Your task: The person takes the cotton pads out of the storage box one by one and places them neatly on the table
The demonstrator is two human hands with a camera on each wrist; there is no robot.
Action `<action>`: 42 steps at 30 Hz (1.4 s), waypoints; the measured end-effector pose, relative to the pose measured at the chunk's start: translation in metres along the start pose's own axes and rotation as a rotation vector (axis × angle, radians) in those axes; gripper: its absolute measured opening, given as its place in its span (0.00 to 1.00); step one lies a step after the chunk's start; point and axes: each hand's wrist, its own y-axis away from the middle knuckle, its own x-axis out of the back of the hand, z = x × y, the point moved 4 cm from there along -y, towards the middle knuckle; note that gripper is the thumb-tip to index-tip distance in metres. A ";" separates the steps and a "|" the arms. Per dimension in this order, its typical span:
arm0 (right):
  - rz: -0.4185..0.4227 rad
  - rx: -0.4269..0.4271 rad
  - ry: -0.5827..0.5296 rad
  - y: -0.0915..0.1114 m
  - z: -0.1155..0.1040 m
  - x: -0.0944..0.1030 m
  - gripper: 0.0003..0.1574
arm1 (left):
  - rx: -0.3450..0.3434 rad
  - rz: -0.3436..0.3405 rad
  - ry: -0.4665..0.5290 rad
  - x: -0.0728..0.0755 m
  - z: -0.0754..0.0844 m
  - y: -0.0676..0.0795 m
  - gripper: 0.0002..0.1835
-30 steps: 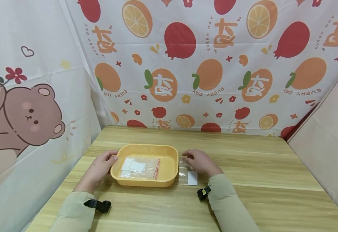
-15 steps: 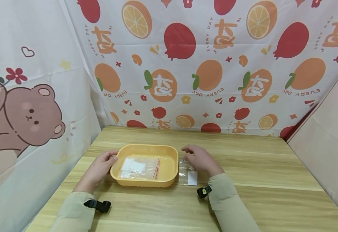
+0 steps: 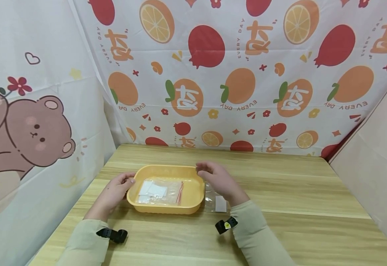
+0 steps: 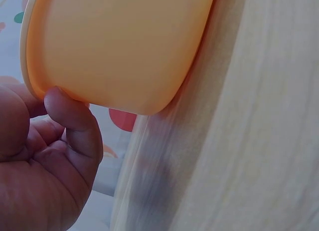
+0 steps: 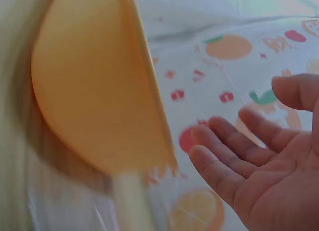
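A yellow plastic tray rests on the table. Inside it lie clear zip bags with red seal lines and white labels. At its left end my left hand pinches the rim, thumb on top; in the left wrist view bent fingers meet the wall under the lip. My right hand is over the tray's far right corner, fingers loosely extended, and the right wrist view shows its palm with nothing in it. Partly beneath that hand, another clear zip bag with a white label lies beside the tray.
The wooden table carries the tray and bag. A fruit-print cloth hangs behind it, a bear-print cloth at the left and a plain pale sheet at the right. Both wrists wear black straps with small cameras.
My right hand has moved left and slightly away from me, from above the loose bag to the tray's right rim. My left hand and the tray have stayed in place.
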 end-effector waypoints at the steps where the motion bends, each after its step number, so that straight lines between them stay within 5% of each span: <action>1: -0.020 -0.006 -0.070 -0.001 0.000 -0.005 0.27 | -0.001 -0.002 0.002 0.000 0.000 0.000 0.27; 6: -0.097 -0.083 -0.381 -0.006 -0.002 -0.030 0.31 | -0.005 -0.005 0.012 0.000 -0.001 -0.001 0.27; 12: -0.069 -0.201 -0.503 -0.013 -0.001 -0.054 0.33 | -0.003 -0.001 0.007 0.001 -0.003 -0.002 0.26; 24: -0.015 -0.359 -0.442 -0.023 0.009 -0.072 0.39 | 0.003 0.002 -0.007 0.000 0.000 0.002 0.27; 37: -0.018 -0.309 -0.482 -0.029 0.010 -0.080 0.38 | 0.001 0.004 -0.004 -0.001 0.001 0.003 0.28; 42: -0.043 -0.312 -0.417 -0.034 0.016 -0.086 0.42 | 0.003 0.007 -0.008 0.000 0.000 0.003 0.28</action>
